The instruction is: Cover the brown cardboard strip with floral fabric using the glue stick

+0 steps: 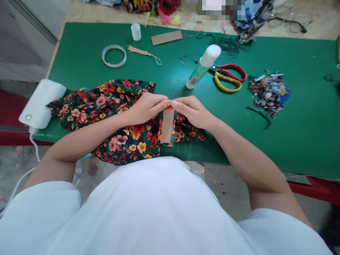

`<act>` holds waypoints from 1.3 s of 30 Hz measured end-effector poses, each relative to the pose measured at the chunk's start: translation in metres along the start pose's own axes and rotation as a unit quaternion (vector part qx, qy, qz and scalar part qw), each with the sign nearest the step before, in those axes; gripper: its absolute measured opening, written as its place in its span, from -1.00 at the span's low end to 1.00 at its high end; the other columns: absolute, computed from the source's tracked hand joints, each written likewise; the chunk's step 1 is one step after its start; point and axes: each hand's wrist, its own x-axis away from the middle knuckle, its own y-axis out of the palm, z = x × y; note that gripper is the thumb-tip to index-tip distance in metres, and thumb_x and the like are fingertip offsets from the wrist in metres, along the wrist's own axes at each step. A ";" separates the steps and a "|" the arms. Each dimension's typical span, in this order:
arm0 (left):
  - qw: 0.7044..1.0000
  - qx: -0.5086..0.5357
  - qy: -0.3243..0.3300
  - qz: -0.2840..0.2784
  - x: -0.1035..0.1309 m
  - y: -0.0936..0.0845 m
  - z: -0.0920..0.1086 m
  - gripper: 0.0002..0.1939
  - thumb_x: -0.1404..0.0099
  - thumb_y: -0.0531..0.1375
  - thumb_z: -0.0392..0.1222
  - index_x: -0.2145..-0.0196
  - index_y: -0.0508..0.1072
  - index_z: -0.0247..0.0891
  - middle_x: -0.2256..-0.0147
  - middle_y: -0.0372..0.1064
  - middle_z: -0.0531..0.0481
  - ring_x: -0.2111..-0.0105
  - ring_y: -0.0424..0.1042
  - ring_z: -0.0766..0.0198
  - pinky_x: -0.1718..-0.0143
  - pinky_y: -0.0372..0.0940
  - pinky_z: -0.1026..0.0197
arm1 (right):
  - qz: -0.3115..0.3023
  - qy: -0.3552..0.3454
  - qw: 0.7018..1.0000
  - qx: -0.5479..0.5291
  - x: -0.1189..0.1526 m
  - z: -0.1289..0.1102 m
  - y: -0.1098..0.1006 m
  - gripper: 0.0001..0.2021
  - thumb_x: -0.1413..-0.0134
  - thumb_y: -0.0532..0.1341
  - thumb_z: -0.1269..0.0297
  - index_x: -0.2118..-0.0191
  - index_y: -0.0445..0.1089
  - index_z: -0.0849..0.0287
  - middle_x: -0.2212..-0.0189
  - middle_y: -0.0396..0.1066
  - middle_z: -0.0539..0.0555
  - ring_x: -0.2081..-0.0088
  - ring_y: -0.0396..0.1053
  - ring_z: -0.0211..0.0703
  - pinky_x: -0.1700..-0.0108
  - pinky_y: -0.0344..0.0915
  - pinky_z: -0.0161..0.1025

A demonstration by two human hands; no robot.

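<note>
A tan cardboard strip (167, 126) with floral fabric folded round its edges lies near the table's front edge. My left hand (149, 108) pinches the far end of this wrapped strip from the left, fingers together. From the right, my right hand (193, 110) grips the same end, its thumb tip meeting the other hand's. Dark floral fabric (124, 136) with red, yellow and pink flowers spreads under my left forearm, and some shows below my right hand. Beyond my hands a glue stick (203, 67) stands upright with its white cap on.
Scissors (228, 78) with red and yellow handles lie behind the glue stick. Fabric scraps (269, 92) are heaped at the right. A tape roll (114, 56), a white cap (136, 32) and another cardboard strip (166, 37) lie farther back. A white device (42, 103) with a cord sits left.
</note>
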 end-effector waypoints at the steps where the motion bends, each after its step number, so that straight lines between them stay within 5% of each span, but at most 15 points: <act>1: 1.000 -0.004 0.007 -0.002 0.000 0.000 0.001 -0.31 -0.48 -0.06 0.41 0.57 0.22 -0.20 0.68 0.15 0.12 0.59 0.15 0.38 0.46 0.04 0.23 | 0.004 0.004 1.000 -0.015 0.000 0.000 0.000 -0.30 -0.24 0.11 -0.46 0.47 0.31 0.19 0.63 0.15 -0.09 0.55 0.10 -0.36 0.50 0.02 -0.30; 7: 1.000 0.001 -0.006 0.011 0.001 0.002 -0.001 -0.33 -0.50 -0.04 0.37 0.55 0.22 -0.20 0.69 0.20 0.12 0.61 0.21 0.39 0.46 0.11 0.26 | 0.021 0.001 0.999 -0.050 -0.001 0.005 -0.001 -0.40 -0.28 0.21 -0.31 0.49 0.24 0.16 0.63 0.06 -0.13 0.56 0.05 -0.37 0.50 0.00 -0.30; 16: 0.994 0.102 -0.033 -0.004 0.003 0.005 -0.007 -0.27 -0.40 -0.04 0.53 0.49 0.28 -0.22 0.67 0.14 0.16 0.67 0.21 0.42 0.60 0.07 0.30 | 0.045 -0.040 0.998 0.007 -0.001 0.004 0.000 -0.35 -0.31 0.14 -0.37 0.52 0.18 0.14 0.63 0.09 -0.11 0.53 0.06 -0.36 0.45 0.00 -0.28; 22: 0.989 0.147 -0.007 -0.014 0.001 0.007 -0.011 -0.37 -0.36 0.17 0.43 0.40 0.43 -0.28 0.55 0.24 0.12 0.58 0.25 0.46 0.57 0.19 0.37 | 0.074 -0.063 0.995 0.038 -0.003 0.005 -0.001 -0.34 -0.29 0.15 -0.38 0.53 0.18 0.14 0.64 0.11 -0.10 0.54 0.04 -0.36 0.46 -0.03 -0.26; 31: 0.958 0.260 -0.115 -0.045 0.000 0.004 -0.008 -0.58 -0.34 0.34 0.14 0.28 0.52 -0.35 0.40 0.41 0.04 0.36 0.49 0.32 0.40 0.48 0.31 | 0.109 -0.077 0.986 0.094 -0.003 0.006 0.000 -0.33 -0.29 0.14 -0.38 0.54 0.18 0.14 0.62 0.07 -0.10 0.51 -0.01 -0.35 0.44 -0.07 -0.24; 39: 0.933 0.319 -0.149 -0.079 0.000 0.005 -0.006 -0.53 -0.25 0.41 0.18 0.28 0.53 -0.36 0.36 0.53 0.00 0.34 0.59 0.25 0.41 0.55 0.27 | 0.098 -0.092 0.984 0.115 -0.003 0.009 0.000 -0.40 -0.39 0.13 -0.24 0.51 0.19 0.15 0.61 0.03 -0.11 0.50 -0.03 -0.34 0.42 -0.06 -0.25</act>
